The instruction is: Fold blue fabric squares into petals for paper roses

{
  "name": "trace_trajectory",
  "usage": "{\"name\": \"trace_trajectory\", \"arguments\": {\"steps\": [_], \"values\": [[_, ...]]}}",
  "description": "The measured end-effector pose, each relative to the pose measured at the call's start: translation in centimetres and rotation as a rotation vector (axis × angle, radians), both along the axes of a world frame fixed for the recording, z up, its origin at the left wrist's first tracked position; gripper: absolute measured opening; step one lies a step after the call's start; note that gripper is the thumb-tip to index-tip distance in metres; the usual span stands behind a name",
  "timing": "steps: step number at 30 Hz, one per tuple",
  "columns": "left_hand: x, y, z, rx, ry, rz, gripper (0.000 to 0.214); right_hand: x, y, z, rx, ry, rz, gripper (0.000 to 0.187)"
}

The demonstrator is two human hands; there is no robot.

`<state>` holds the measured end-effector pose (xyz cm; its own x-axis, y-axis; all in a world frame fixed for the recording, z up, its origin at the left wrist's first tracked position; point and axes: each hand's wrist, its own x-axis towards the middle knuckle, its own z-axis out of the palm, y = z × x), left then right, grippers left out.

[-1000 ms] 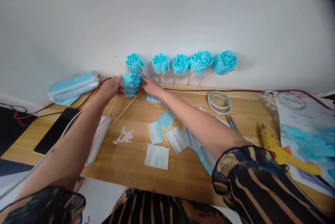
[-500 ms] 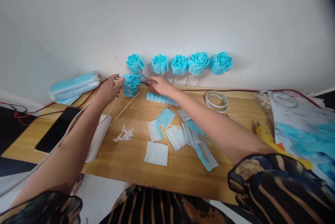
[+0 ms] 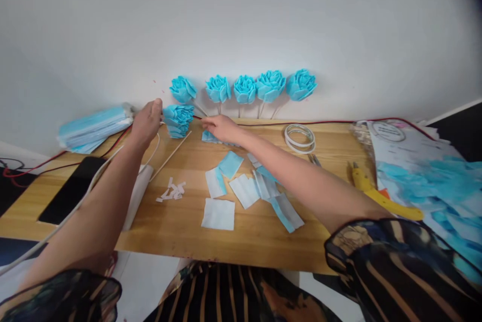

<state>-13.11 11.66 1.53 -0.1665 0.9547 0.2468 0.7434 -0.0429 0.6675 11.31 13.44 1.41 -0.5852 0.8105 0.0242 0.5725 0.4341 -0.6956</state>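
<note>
Petal stack (image 3: 178, 122) near the wall. Left hand (image 3: 147, 122) just left of stack, grip hidden, can't tell. Right hand (image 3: 220, 127) right of stack, fingertips by a flower stem (image 3: 201, 109); can't tell if pinched. Its flower (image 3: 183, 90) behind stack. Stick (image 3: 171, 155), paper bits (image 3: 173, 190) in front of stack.

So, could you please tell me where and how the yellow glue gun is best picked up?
Probably by the handle, the right hand coming from the near right: the yellow glue gun lies with its handle slanting toward that side, while its nozzle points away toward the wall.
</note>
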Motion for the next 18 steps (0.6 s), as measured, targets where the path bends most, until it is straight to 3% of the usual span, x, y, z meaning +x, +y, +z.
{"name": "trace_trajectory", "arguments": {"steps": [5, 8, 11, 18], "values": [[2.3, -0.3, 2.3, -0.052, -0.009, -0.024, 0.069, -1.5, 1.8, -1.0, 0.056, 0.015, -0.030, 0.035], [3.2, -0.8, 3.0, -0.134, 0.184, -0.021, 0.080, -1.8, 2.6, -1.3, 0.107, 0.024, -0.034, 0.038], [3.0, -0.8, 3.0, -0.161, 0.297, 0.031, 0.075, -2.0, 2.7, -1.2, 0.208, -0.030, -0.035, 0.041], [1.7, -0.4, 2.5, -0.152, 0.281, 0.064, 0.064, -3.5, 2.6, -0.6, 0.378, -0.201, -0.101, 0.043]]}}
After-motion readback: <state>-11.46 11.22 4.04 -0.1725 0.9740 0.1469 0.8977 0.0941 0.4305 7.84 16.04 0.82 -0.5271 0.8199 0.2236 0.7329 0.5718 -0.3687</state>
